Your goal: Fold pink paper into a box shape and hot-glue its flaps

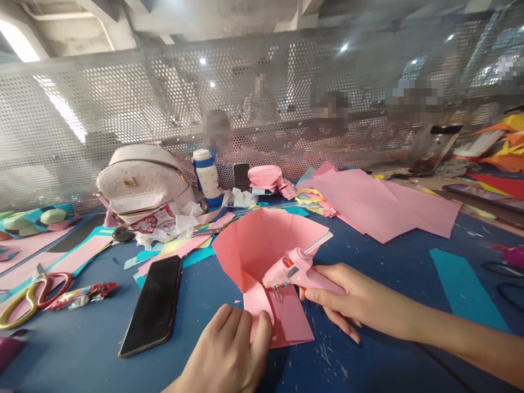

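Glue gun point(295, 270): pale pink, orange spot. Folded paper point(262, 245): plain salmon pink. Table point(388, 262): dark blue, white flecks. Phone point(153, 305): black. Scissors point(33, 295): red and yellow handles. Paper strip point(462, 284): teal. Backpack point(143, 180): pale pink, dotted. Bottle point(207, 176): white, blue bands.

The left hand point(223, 355) is cut off by the bottom edge. The right hand point(352, 300) hides the handle of the glue gun point(286, 271).

Head-worn; forward, down; close over left hand point(225, 352), right hand point(354, 300)
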Demonstrator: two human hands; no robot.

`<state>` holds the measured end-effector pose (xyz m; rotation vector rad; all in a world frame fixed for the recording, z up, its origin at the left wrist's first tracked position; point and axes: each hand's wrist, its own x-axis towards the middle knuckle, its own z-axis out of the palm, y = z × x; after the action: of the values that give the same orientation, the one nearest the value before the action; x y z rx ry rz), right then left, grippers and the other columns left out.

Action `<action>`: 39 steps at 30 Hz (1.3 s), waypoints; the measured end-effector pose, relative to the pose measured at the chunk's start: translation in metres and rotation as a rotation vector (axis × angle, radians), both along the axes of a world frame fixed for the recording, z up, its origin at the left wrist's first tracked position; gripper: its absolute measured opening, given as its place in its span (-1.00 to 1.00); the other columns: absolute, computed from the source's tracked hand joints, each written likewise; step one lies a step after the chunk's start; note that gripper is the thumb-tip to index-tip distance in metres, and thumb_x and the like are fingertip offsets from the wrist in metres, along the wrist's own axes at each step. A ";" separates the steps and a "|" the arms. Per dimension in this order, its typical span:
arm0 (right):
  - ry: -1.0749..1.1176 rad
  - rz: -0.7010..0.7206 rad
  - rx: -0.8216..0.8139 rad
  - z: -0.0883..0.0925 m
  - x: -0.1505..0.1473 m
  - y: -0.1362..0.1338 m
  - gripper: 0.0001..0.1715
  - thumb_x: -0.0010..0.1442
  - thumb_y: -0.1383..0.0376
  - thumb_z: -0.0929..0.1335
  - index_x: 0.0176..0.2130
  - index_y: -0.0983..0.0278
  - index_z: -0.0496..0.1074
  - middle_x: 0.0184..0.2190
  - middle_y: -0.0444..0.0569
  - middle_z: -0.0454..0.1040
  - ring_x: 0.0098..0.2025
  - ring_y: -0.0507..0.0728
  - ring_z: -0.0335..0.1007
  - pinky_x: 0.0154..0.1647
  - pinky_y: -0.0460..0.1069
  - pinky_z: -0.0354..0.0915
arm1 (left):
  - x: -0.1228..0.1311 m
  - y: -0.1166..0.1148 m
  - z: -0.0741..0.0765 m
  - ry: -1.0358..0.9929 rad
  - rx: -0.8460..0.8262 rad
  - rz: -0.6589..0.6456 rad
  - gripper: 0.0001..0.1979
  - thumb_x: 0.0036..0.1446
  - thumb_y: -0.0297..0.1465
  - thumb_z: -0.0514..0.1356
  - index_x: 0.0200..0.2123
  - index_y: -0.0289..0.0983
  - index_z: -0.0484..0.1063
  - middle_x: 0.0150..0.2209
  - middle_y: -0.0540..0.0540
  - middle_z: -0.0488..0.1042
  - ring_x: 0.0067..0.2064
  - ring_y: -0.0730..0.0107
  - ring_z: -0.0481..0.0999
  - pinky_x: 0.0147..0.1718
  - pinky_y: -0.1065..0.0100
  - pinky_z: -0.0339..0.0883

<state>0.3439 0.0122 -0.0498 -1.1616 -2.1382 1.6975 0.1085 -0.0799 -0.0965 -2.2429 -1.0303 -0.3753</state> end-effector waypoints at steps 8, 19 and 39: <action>0.032 0.003 0.012 0.003 -0.001 -0.002 -0.42 0.26 -0.08 0.25 -0.03 0.35 0.37 -0.70 -0.22 0.32 -0.68 -0.05 0.18 -0.64 -0.16 0.13 | 0.002 -0.005 0.002 0.220 0.014 -0.023 -0.52 0.03 -0.55 0.08 0.07 -0.34 0.30 -0.51 -0.06 0.48 -0.56 0.32 0.38 -0.55 0.32 0.20; 0.039 -0.002 -0.002 0.001 -0.005 -0.005 -0.44 0.30 -0.01 0.24 0.07 0.33 0.35 -0.71 -0.22 0.30 -0.69 -0.03 0.18 -0.64 -0.16 0.18 | -0.005 -0.003 0.007 -0.006 -0.112 0.057 -0.85 0.05 -0.58 0.07 -0.45 -0.22 0.19 -0.61 0.04 0.32 -0.66 0.37 0.26 -0.63 0.29 0.08; -0.065 0.025 0.173 -0.009 -0.026 -0.005 -0.46 0.31 -0.05 0.20 0.05 0.27 0.36 -0.67 -0.23 0.25 -0.68 -0.06 0.14 -0.69 -0.19 0.08 | -0.019 -0.006 0.017 0.100 -0.358 0.210 -0.78 0.02 -0.61 0.12 -0.35 -0.22 0.16 -0.61 0.09 0.37 -0.58 0.35 0.39 -0.56 0.34 0.09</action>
<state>0.3181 0.0067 -0.0586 -1.1602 -2.2946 1.4681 0.0900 -0.0863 -0.0797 -2.4008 -1.3496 0.0148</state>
